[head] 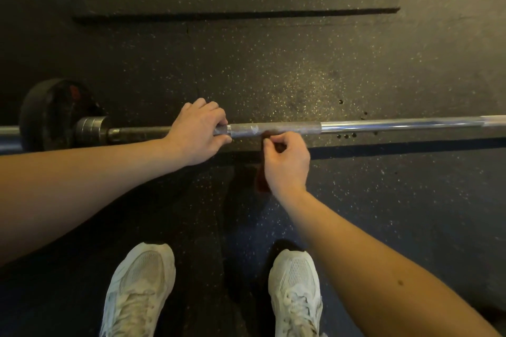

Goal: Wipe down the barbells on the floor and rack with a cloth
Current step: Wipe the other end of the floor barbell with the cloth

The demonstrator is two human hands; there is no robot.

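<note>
Left hand point(198, 131) curled round barbell point(287, 128) shaft, near weight plate point(49, 115). Right hand point(286, 159) pinches dark red cloth point(261, 182) just under shaft. Barbell lies across speckled rubber floor point(273, 68).

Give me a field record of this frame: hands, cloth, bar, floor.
left hand: grips the barbell shaft, fingers curled over it
right hand: pinches a dark red cloth at the bar's near side
cloth: hangs below the right hand; contact with the bar unclear
barbell: lies on the speckled rubber floor, with a black plate on its left end
feet: white sneakers, on the near side of the bar
</note>
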